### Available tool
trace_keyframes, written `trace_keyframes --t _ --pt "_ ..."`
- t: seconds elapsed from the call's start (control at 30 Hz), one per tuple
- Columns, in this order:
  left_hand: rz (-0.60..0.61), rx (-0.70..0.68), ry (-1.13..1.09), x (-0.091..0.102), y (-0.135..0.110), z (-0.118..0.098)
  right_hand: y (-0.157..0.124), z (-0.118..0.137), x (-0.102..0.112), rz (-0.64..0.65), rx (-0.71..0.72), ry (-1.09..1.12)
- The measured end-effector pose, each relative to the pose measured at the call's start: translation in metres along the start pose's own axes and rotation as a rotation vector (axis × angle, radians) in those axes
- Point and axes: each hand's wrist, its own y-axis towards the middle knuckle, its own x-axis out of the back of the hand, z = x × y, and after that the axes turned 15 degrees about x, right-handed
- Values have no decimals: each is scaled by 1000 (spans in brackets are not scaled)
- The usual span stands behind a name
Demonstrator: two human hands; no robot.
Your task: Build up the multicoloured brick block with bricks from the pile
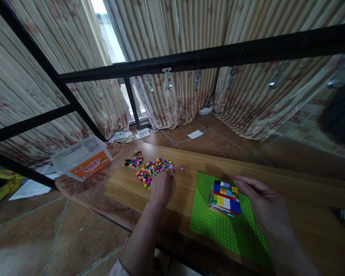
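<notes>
Head view shows your left hand (162,188) at the near edge of the pile of loose bricks (152,168), fingers bunched downward; whether one is pinched there cannot be told. Your right hand (263,199) has its thumb and forefinger close together at the far right corner of the brick block (225,197), and it is unclear whether they touch it or grip anything. That block stands on the green baseplate (209,228), to the right of the pile.

Watch your right fingertips: a sideways nudge could twist the block or pop a piece off its top. A careless sweep of your left wrist could scatter the pile, and small pieces might roll over the edge, as the wooden board (186,191) shows no raised lip.

Beneath the board's left end lies a reddish cloth (112,207), where a clear tub (63,168) with an orange label sits. Beyond, striped curtains (172,38) hang behind a black metal frame (189,61) carrying hooks (169,84), above a brown tiled floor (25,234).
</notes>
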Motion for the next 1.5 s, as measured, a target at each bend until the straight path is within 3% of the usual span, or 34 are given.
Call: trace_keyframes --t 0.13,0.27,0.5,0.77,0.87,0.97,1.1,1.27,1.5 --pt "-94 -159 -35 -10 15 -23 1 -4 1 2 -30 14" --pt "-32 -246 -54 -29 27 -33 2 -3 3 -9 -21 19" --pt "32 -204 -170 -39 33 -29 5 -7 6 -17 -7 58" --pt "84 -113 -498 -31 24 -42 6 -5 7 -34 -2 114" --pt "196 -103 -729 -20 5 -52 4 -3 4 -12 35 134" --pt "500 59 -1297 -9 -19 -60 -2 2 -1 48 130 161" --pt "709 177 -1468 -1 -41 -68 -11 12 -6 171 346 101" --pt "785 139 -1487 -2 -49 -76 -17 18 -11 288 491 58" --pt "735 60 -1518 -6 -47 -79 -15 14 -12 344 551 2"
